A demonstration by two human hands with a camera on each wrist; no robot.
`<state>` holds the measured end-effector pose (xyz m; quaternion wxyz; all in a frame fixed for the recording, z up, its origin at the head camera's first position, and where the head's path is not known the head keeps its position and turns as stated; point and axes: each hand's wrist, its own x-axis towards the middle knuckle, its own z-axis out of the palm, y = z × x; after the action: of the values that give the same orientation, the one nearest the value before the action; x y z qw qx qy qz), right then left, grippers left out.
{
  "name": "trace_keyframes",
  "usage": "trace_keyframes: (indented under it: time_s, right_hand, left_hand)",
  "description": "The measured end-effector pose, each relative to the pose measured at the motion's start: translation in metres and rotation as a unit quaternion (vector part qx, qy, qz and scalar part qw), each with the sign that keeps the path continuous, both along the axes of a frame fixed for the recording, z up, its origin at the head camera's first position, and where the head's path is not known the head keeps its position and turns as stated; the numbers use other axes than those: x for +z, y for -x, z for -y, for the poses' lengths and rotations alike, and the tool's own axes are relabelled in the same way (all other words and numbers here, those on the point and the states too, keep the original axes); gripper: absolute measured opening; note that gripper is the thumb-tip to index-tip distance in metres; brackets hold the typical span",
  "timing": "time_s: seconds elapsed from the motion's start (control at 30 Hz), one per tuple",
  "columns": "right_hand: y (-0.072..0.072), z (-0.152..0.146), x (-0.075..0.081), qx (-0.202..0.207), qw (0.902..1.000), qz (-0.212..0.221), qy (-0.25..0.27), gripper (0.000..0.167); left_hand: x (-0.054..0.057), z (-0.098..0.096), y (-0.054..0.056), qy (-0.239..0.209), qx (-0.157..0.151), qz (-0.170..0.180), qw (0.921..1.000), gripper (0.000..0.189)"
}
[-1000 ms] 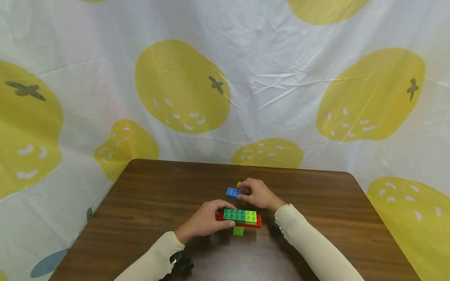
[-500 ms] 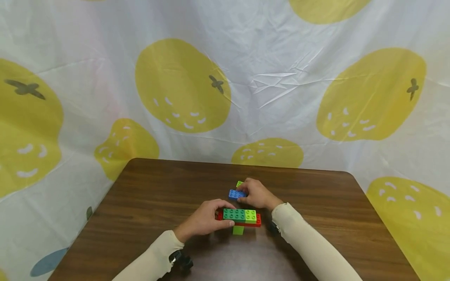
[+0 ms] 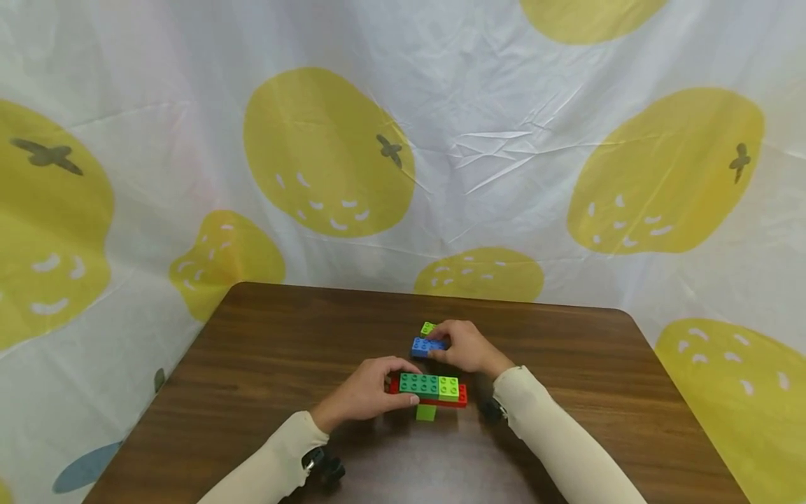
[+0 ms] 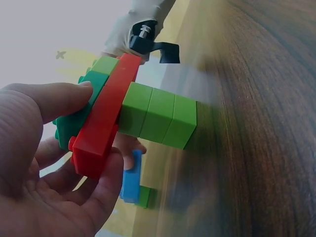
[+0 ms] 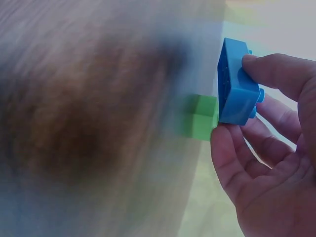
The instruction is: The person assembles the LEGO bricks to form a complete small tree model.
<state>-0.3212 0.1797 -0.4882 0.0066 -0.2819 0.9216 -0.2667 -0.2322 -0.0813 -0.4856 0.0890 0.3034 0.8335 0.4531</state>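
Observation:
My left hand [image 3: 365,393] grips the left end of a long red brick [image 4: 106,113], thumb against the dark green brick [image 3: 418,384] on top. Beside the dark green one, a lime brick [image 3: 448,387] also sits on the red. Under the red brick's middle, a column of lime bricks [image 4: 159,116] reaches down towards the table. Farther back, my right hand [image 3: 466,346] pinches a blue brick [image 5: 239,84] between thumb and fingers. Close behind it is a small lime brick [image 3: 427,328], partly hidden; whether the blue brick touches it I cannot tell.
The brown wooden table [image 3: 302,322] lies under both hands. Behind it hangs a white curtain [image 3: 466,175] printed with large yellow fruit. A black wrist mount [image 3: 324,467] sits below the left cuff.
The right hand has shifted the blue brick slightly to the right, and more of the lime brick behind it shows. The left hand has stayed in place on the brick build.

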Motion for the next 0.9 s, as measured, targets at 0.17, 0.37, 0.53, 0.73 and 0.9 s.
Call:
trace_keyframes:
  time_s: [0.17,0.37,0.53,0.73,0.9]
  right_hand:
    - [-0.004,-0.005,0.009,0.002,0.9997,-0.017,0.02,0.031]
    - [-0.015,-0.007,0.023,0.006,0.9987,-0.018,0.048,0.031]
    - [-0.024,-0.007,0.033,0.009,0.9977,-0.019,0.064,0.03]
    - [-0.041,-0.008,0.042,0.025,0.9959,-0.026,0.083,0.03]
    - [-0.058,-0.007,0.051,0.049,0.9932,-0.022,0.103,0.03]
  left_hand:
    - [0.0,0.0,0.0,-0.003,0.0,0.001,1.0,0.037]
    - [0.002,0.002,0.0,-0.002,0.0,-0.008,1.0,0.037]
    - [0.002,0.003,0.002,0.001,0.003,-0.009,1.0,0.037]
    - [0.002,0.002,-0.001,0.001,0.005,-0.007,1.0,0.037]
    - [0.0,0.003,-0.003,-0.003,0.006,-0.005,1.0,0.037]
